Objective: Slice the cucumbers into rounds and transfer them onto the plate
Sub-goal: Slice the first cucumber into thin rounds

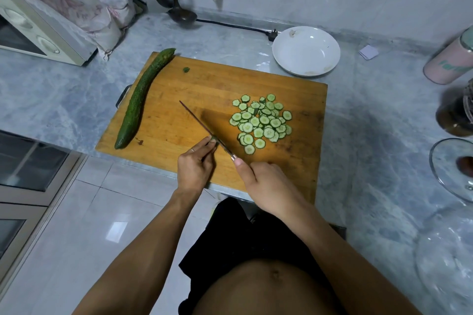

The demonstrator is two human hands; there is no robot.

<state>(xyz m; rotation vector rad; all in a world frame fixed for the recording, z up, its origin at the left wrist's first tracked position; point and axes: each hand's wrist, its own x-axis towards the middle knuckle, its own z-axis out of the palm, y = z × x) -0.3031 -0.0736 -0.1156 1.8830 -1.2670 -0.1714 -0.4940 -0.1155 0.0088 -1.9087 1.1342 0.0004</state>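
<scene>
With the left hand pinching the last cucumber stub on the cutting board and the right hand gripping the knife, fingertips should stay tucked back while cutting thin.

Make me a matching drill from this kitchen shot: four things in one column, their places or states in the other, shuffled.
Things:
1. whole cucumber
2. slices
3. plate
4. knife

States:
A. empty, on the counter behind the board
B. held in the right hand
C. piled on the board's right side
D. uncut, along the board's left edge

Pairs: 1-D, 2-C, 3-A, 4-B
</scene>
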